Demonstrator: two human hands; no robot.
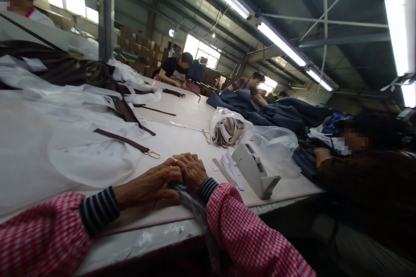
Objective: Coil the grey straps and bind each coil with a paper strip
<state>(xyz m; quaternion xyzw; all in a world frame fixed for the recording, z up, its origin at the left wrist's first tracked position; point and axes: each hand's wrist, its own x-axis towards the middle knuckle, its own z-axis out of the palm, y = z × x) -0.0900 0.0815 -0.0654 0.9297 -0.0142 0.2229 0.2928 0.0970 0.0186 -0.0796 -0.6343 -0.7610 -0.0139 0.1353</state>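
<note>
Clear, crinkled plastic film [190, 199] is pinched between the left hand [152, 184] and right hand [192, 172]; both grips narrow, it could likely tear if tugged sideways.

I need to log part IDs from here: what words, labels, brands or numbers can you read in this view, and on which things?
No text is legible in this view.
Tape dispenser: no readable brand or label.
Plastic bag of paper strips: any print is too blurred to read.
Cardboard boxes at the back: too small and blurred to read.
</note>
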